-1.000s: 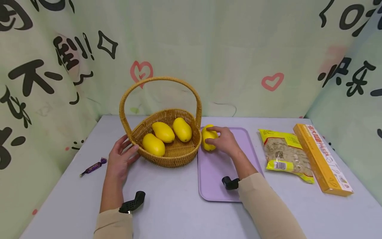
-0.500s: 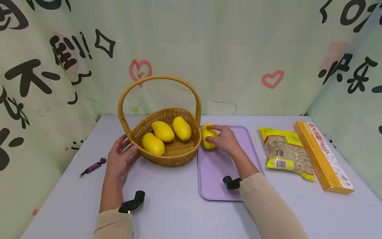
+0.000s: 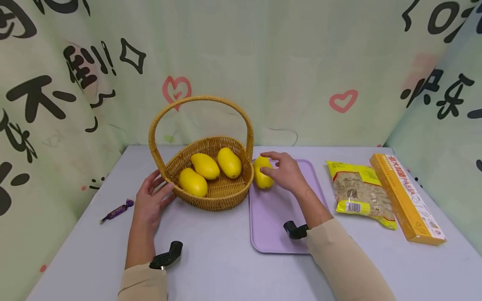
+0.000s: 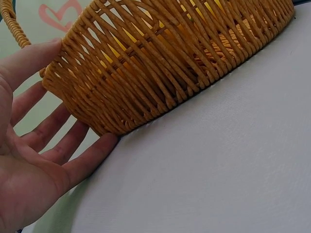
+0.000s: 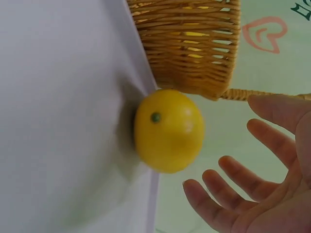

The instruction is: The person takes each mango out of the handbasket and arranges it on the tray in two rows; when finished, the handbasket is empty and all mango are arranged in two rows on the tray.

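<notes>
A wicker basket (image 3: 211, 202) with a tall handle stands left of the middle in the head view. Three yellow mangoes (image 3: 205, 166) lie inside it. My left hand (image 3: 151, 205) rests on the basket's left end, fingers spread and fairly straight, its thumb up at the rim in the left wrist view. Another mango (image 3: 262, 177) lies at the left edge of a lilac tray (image 3: 275, 225), close to the basket. Over this mango's right side hovers my right hand (image 3: 288, 171), fingers loosely bent. The right wrist view shows a gap between the fingers and the mango (image 5: 169, 131).
Right of the tray lie a yellow-and-clear bag (image 3: 361, 192) of brownish food and a long orange pasta box (image 3: 406, 200). A purple wrapped candy (image 3: 117, 211) is on the white table (image 3: 211, 259) at the left. A printed curtain (image 3: 301, 75) hangs behind.
My right hand has let go of the mango on the tray and drawn slightly up and right from it. My left hand and the basket have stayed put.
</notes>
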A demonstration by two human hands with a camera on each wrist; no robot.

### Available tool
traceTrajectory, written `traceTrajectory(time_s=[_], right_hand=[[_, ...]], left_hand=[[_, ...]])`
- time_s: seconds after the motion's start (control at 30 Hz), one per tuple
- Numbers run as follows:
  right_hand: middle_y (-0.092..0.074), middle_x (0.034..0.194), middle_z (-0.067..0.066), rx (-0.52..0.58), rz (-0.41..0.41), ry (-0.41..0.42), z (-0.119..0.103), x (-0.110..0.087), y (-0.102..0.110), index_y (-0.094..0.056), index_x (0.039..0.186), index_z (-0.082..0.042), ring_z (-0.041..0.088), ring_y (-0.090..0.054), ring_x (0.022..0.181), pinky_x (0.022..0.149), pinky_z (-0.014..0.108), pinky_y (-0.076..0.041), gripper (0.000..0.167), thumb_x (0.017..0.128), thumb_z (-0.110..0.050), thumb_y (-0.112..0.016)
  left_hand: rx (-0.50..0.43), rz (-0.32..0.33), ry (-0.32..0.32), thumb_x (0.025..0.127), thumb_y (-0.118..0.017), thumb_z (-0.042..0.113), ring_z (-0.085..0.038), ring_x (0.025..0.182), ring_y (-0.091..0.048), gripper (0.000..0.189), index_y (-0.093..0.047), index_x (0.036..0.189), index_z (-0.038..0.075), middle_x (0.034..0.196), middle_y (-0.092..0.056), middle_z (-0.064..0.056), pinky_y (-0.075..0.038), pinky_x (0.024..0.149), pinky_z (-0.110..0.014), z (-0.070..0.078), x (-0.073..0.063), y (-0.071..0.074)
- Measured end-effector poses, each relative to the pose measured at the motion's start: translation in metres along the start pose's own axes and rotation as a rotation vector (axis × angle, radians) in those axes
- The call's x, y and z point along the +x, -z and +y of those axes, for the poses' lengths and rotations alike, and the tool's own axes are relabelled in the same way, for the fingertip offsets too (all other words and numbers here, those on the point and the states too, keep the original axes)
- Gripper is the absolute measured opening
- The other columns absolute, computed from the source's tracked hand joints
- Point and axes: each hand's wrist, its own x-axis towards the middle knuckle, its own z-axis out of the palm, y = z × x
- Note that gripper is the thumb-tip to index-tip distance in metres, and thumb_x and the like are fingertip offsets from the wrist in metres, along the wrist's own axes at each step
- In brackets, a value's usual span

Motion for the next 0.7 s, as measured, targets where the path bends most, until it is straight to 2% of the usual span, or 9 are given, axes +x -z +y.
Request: traceTrajectory(time_s=[0.37,0.7], right_hand=[[-0.058,0.143,0.02,0.061,0.05,0.061,-0.029,-0.009,0.005,-0.067,0.135,-0.012,0.044,-0.057,0.13,0.102,0.055,-0.055,0.039,0.098,-0.021,-0.067],[-0.067,0.133,0.016,0.113,0.003,0.133,-0.053,-0.007,0.001,-0.067,0.135,-0.01,0.036,-0.064,0.12,0.097,0.049,-0.059,0.038,0.098,-0.017,-0.067]], left_hand=[[-0.006,-0.004,-0.006,0.099,-0.07,0.015,-0.019,0.128,-0.056,0.07,-0.038,0.16,0.031,0.16,-0.042,-0.005,-0.058,0.099,-0.031,0.0,0.0,0.0],[-0.004,0.01,0.002,0.1,-0.07,0.015,-0.021,0.131,-0.056,0.069,-0.039,0.159,0.032,0.159,-0.043,-0.004,-0.057,0.101,-0.032,-0.001,-0.001,-0.001]])
